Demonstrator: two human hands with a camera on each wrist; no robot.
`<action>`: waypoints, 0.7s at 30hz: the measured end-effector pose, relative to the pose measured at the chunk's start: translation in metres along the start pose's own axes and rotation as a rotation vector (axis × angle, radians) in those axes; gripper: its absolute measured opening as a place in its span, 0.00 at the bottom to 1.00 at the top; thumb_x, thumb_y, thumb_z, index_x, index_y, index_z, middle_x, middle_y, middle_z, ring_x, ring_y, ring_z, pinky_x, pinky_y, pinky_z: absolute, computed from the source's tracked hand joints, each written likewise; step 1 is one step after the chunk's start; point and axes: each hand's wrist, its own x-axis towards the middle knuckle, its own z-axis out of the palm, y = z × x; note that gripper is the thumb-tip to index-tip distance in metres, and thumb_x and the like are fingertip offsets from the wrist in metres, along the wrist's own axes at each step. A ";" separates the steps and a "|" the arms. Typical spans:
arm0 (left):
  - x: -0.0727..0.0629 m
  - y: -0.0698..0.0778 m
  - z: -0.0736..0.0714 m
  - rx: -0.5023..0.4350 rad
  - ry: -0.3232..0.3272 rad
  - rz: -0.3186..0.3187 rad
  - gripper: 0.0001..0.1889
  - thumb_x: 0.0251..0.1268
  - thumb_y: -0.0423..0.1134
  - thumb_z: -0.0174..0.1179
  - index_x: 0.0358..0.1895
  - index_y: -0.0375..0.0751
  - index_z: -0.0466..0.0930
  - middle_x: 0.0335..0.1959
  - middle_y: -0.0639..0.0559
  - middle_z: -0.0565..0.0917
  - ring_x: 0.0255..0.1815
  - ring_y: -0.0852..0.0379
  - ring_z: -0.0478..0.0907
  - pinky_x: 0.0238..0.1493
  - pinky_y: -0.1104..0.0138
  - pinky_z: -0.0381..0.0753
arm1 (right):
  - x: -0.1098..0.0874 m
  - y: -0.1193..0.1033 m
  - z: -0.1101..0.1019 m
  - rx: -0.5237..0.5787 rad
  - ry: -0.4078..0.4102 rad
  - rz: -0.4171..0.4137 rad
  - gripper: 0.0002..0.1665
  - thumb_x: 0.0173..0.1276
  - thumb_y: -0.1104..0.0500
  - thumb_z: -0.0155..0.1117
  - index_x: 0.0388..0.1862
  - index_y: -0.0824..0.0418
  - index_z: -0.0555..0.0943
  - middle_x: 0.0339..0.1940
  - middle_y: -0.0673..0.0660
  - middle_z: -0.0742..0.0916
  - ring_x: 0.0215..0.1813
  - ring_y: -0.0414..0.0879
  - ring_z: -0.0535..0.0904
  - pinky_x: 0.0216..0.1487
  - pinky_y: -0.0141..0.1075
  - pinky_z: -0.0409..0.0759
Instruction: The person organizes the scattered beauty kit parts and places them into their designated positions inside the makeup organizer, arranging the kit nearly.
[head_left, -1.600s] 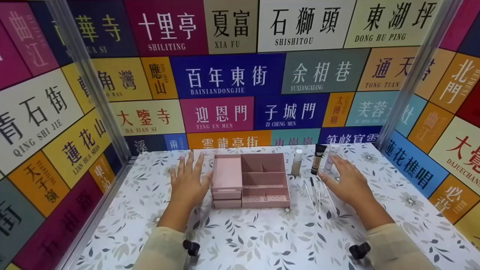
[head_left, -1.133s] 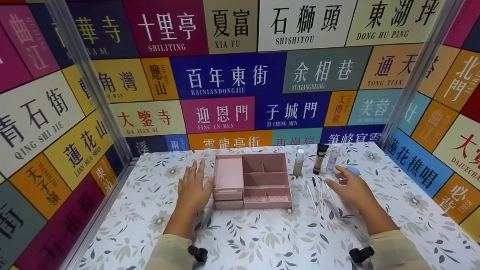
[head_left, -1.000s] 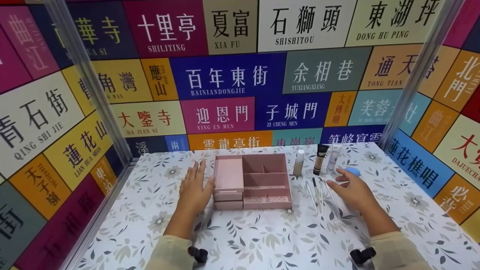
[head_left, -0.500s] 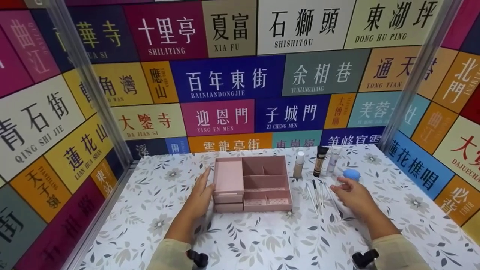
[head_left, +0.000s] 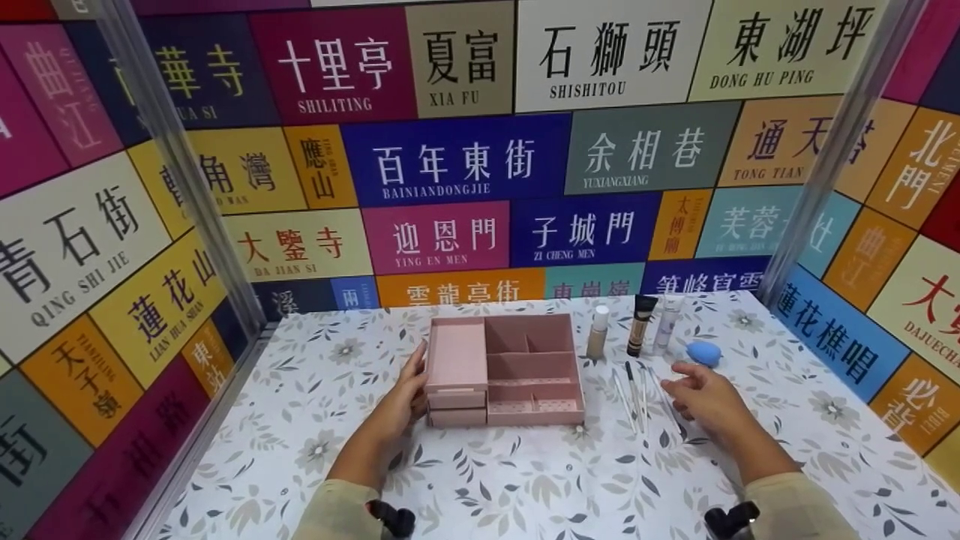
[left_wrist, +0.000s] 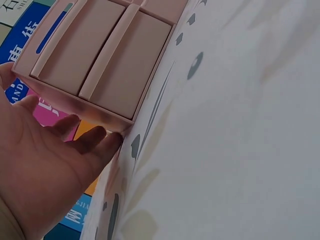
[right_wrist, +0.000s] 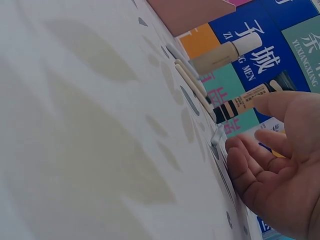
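A pink desktop organizer [head_left: 459, 349] stands on the table, with a flat-topped part over two drawers at left and compartments at right. My left hand [head_left: 394, 401] is at its left side, fingers partly hidden behind it; in the left wrist view the fingers are loosely bent by the organizer's lower edge. My right hand [head_left: 705, 394] hangs with loosely curled fingers, holding nothing, right of several slim sticks like makeup brushes [head_left: 637, 397]. Beyond it lies a blue makeup sponge [head_left: 703, 353].
A white-capped foundation bottle [head_left: 597, 334], a black-and-tan tube [head_left: 640, 326] and a pale tube [head_left: 666, 326] stand behind the sticks. The tablecloth [head_left: 510, 480] has a leaf print. Panels with printed signs [head_left: 457, 154] enclose the table at the back and sides.
My left hand has turned and slid down along the organizer's left side. My right hand has drawn back from the pale tube, its fingers curling loosely, and the blue sponge has come into sight.
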 end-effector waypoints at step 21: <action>0.000 -0.001 -0.001 -0.036 -0.006 -0.012 0.33 0.84 0.54 0.46 0.85 0.82 0.49 0.91 0.59 0.46 0.89 0.45 0.55 0.87 0.44 0.57 | 0.001 0.006 0.000 -0.203 -0.016 -0.070 0.43 0.64 0.55 0.81 0.75 0.66 0.75 0.51 0.60 0.88 0.42 0.46 0.84 0.41 0.36 0.83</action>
